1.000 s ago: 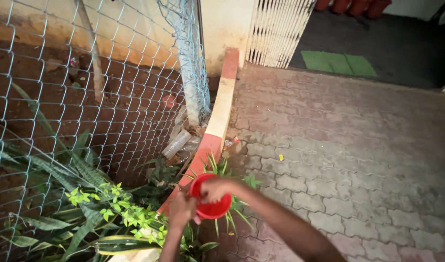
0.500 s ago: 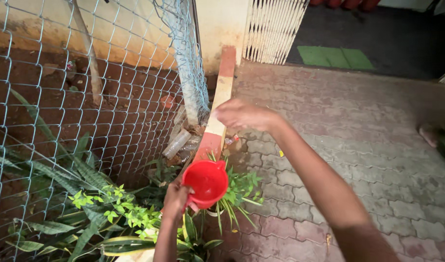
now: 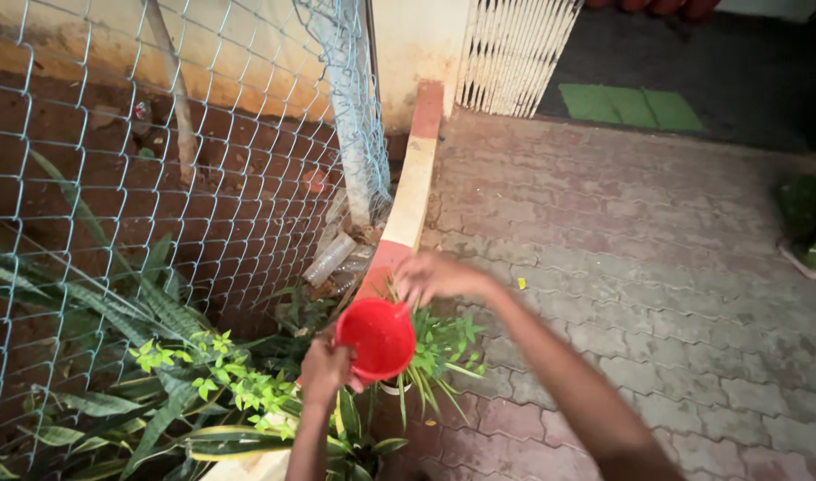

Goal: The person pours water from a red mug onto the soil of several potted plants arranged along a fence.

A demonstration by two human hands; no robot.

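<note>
My left hand [image 3: 326,368] grips a red plastic mug [image 3: 377,337] by its handle side, held over a small green potted plant [image 3: 439,349] at the edge of the paving. My right hand [image 3: 430,276] hovers just above the mug's far rim with its fingers spread and pointing down, holding nothing. The pot under the plant is mostly hidden by the mug and leaves.
A chain-link fence [image 3: 158,178] closes off a bed of red soil with long-leaved plants [image 3: 114,312]. A red and cream kerb [image 3: 412,191] runs back to a wall. Interlocking paving [image 3: 630,267] spreads right. Discarded plastic bottles [image 3: 329,258] lie by the fence post.
My right hand left the mug, rose above the kerb, then came back down to just above the mug's rim. My left hand kept the mug over the plant.
</note>
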